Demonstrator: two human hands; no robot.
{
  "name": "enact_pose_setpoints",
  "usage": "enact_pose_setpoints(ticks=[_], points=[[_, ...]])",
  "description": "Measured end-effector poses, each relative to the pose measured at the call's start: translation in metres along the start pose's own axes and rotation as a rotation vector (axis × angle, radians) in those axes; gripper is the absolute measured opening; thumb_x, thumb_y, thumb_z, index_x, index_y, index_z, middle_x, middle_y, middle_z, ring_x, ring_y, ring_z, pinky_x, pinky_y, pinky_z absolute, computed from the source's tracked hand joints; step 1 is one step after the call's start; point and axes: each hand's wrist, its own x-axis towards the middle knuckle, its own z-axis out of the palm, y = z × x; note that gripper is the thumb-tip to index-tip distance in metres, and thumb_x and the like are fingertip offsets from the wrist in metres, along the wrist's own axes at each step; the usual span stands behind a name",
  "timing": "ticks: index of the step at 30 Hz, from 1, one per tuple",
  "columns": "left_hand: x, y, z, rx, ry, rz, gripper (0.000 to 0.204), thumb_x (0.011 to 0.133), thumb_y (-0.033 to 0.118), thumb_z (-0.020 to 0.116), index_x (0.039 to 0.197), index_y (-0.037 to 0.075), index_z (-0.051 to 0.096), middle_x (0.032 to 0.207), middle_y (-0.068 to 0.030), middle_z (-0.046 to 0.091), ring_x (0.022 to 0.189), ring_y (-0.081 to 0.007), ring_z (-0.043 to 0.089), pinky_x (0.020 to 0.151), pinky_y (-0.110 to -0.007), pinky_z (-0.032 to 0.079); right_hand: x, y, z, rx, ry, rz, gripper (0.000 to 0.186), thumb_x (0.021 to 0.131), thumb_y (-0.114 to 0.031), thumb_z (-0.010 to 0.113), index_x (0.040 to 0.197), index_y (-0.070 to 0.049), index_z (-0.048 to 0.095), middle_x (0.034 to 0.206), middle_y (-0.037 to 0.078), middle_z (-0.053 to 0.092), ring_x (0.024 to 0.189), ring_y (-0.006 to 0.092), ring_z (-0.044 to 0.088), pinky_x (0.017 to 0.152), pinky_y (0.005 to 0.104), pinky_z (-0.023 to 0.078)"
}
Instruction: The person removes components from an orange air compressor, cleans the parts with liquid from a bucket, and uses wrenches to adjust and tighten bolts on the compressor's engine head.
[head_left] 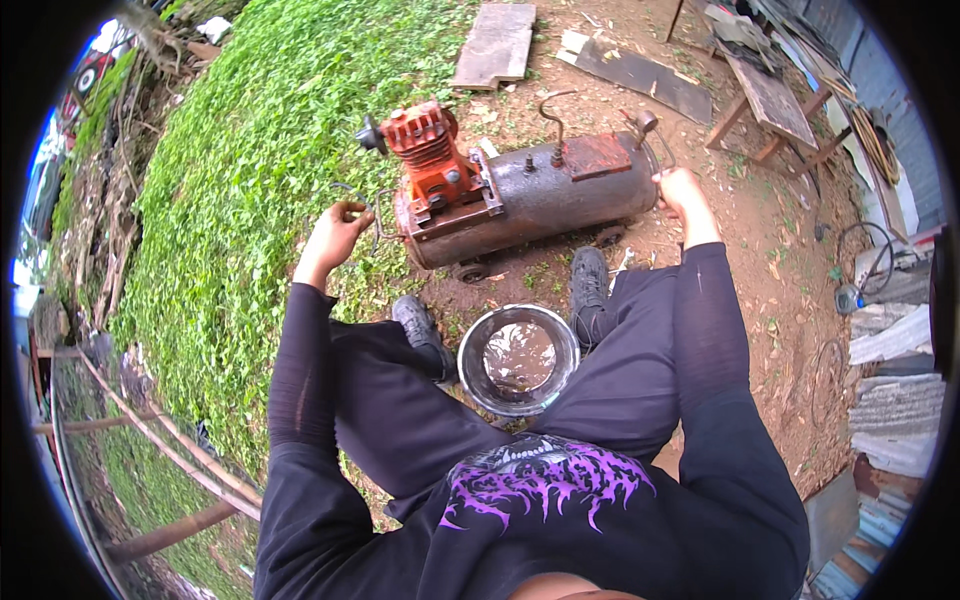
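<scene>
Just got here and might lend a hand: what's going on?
Someone in a dark top is handling a compressor: left hand by its left end, right hand at the tank's right end; the exact grips are hard to make out. The red pump sits atop the tank. A bucket of brown liquid stands between the shoes.

Site: outdoor yard, workshop-like. Evidence: weedy grass [220,230] at 9–10 o'clock; bare soil [780,330], 3 o'clock; rough wooden counter [780,107], 2 o'clock; corrugated sheets [895,435], 4 o'clock; pole railing [172,533], 8 o'clock; weathered air compressor [525,205] outdoors, 12 o'clock.
</scene>
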Motion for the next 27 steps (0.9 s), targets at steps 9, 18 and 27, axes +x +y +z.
enact_pose_setpoints(ticks=[9, 18, 27], points=[[0.048, -0.014, 0.047, -0.276, 0.162, 0.089, 0.048, 0.084, 0.025, 0.075, 0.120, -0.005, 0.064, 0.093, -0.0170, 0.073, 0.088, -0.0243, 0.070, 0.083, -0.035, 0.054, -0.056, -0.059, 0.071, -0.200, -0.114, -0.181, 0.016, 0.088, -0.014, 0.061, 0.097, -0.003, 0.069, 0.076, 0.009, 0.069, 0.069, 0.0200, 0.066, 0.063, 0.0362, 0.051], [0.095, 0.021, 0.019, -1.031, 0.222, 0.048, 0.071, 0.101, 0.059, 0.031, 0.141, 0.004, 0.049, 0.122, -0.0158, 0.064, 0.102, -0.0210, 0.064, 0.081, -0.038, 0.051, -0.059, -0.129, 0.146, -0.099, -0.057, -0.452, 0.023, 0.093, -0.021, 0.057, 0.097, 0.002, 0.059, 0.086, 0.015, 0.067, 0.078, 0.0220, 0.066, 0.072, 0.0364, 0.051], [0.114, 0.043, 0.018, -0.461, 0.353, 0.173, 0.051, 0.103, 0.041, 0.043, 0.083, -0.001, 0.064, 0.074, -0.0199, 0.064, 0.074, -0.0337, 0.063, 0.073, -0.042, 0.049, -0.021, -0.233, 0.203, 0.670, -0.379, -0.354, 0.050, 0.095, -0.061, 0.054, 0.106, -0.012, 0.059, 0.081, -0.003, 0.049, 0.067, 0.0061, 0.047, 0.055, 0.0248, 0.039]])
